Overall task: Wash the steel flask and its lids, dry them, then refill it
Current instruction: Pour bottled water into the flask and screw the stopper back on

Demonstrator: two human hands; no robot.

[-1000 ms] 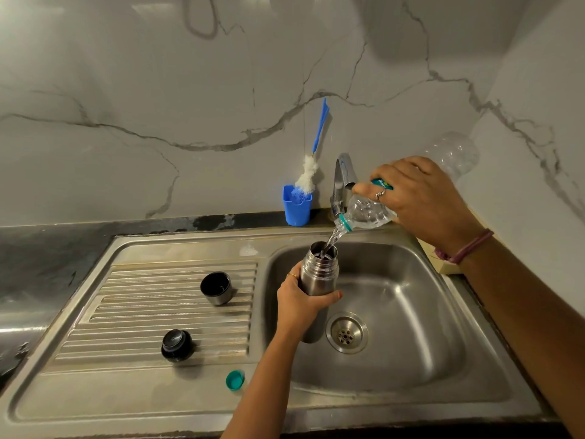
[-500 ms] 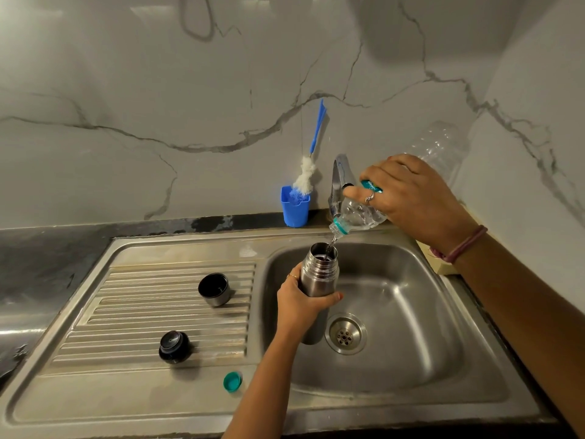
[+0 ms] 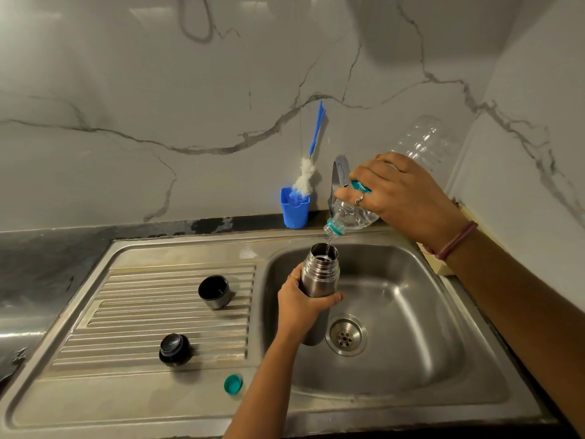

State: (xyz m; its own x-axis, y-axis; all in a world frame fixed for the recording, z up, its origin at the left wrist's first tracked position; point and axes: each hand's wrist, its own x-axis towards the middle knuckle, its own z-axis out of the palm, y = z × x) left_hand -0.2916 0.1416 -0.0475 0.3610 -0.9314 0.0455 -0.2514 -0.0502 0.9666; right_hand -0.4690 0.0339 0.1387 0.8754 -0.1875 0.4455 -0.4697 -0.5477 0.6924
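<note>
My left hand (image 3: 300,304) grips the steel flask (image 3: 320,274) upright over the sink basin (image 3: 411,312), its mouth uncovered. My right hand (image 3: 402,198) holds a clear plastic water bottle (image 3: 354,217) tipped neck-down just above the flask's mouth, and a thin stream of water runs from it into the flask. On the ribbed drainboard (image 3: 142,312) to the left lie the steel cup lid (image 3: 214,291), mouth up, and the black stopper lid (image 3: 174,349). The bottle's teal cap (image 3: 233,384) lies at the drainboard's front.
A blue holder (image 3: 295,210) with a bottle brush (image 3: 308,169) stands at the back wall, beside the tap (image 3: 339,172), which sits partly behind the bottle. The drain (image 3: 345,336) is right of the flask's base. Marble walls close in behind and to the right.
The plastic bottle has been tipped steeper, its base raised higher, and its neck lifted slightly off the flask's mouth. The stream has thinned. The flask and the lids stay put.
</note>
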